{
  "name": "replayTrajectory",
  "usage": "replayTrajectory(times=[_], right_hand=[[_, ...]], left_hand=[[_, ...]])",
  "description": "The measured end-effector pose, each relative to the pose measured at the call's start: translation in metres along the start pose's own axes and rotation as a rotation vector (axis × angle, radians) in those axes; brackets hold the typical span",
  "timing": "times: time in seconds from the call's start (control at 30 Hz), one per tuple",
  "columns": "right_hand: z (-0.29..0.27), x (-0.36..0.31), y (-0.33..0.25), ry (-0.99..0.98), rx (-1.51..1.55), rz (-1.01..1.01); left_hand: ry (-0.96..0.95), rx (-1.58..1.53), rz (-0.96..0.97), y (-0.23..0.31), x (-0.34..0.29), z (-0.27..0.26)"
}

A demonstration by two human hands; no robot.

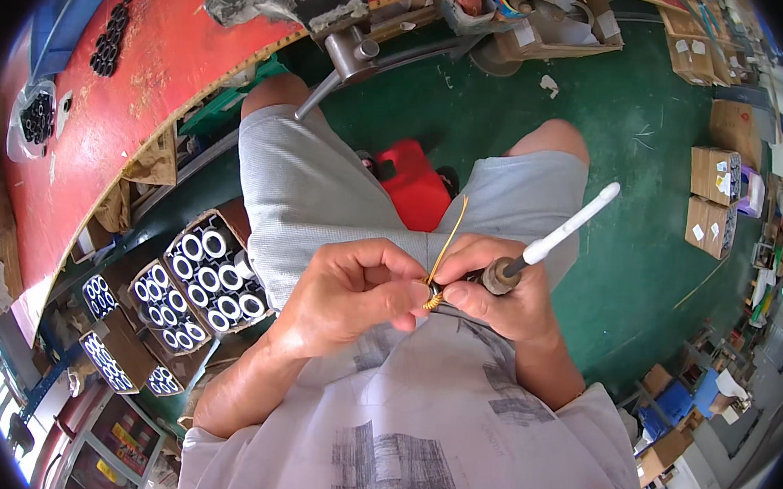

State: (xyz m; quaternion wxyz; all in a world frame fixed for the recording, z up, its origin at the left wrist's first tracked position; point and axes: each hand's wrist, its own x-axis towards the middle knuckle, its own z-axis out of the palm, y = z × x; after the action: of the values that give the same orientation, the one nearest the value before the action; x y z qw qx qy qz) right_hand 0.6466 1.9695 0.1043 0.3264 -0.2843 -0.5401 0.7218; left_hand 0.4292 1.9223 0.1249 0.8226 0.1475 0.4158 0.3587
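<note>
Both of my hands meet in front of my lap around a small ring wound with yellow wire (434,298). My left hand (346,292) is closed, thumb and forefinger pinching at the ring's left side. My right hand (507,300) is closed too, its thumb and forefinger at the ring's right side. It also holds a tool with a brown knob, a dark shaft and a long white end (565,232), which slants up to the right. A loose end of yellow wire (451,235) rises from between the fingertips. My fingers cover part of the ring.
At left, boxes (178,345) hold several white-and-black rings. A red-topped table (173,39) carries black rings (109,41), a bag of dark parts (37,120) and a metal vise (342,52). A red object (414,187) lies between my knees on the green floor (634,254). Cartons (713,175) stand at right.
</note>
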Motion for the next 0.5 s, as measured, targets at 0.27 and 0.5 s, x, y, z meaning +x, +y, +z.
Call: replayTrajectory(times=[0.27, 0.5], right_hand=[[0.002, 0.01, 0.004, 0.055, -0.039, 0.054], [0.0, 0.009, 0.008, 0.065, -0.235, 0.028]], left_hand=[[0.053, 0.076, -0.027, 0.006, 0.008, -0.006], [0.071, 0.095, -0.069, 0.009, 0.012, -0.008]])
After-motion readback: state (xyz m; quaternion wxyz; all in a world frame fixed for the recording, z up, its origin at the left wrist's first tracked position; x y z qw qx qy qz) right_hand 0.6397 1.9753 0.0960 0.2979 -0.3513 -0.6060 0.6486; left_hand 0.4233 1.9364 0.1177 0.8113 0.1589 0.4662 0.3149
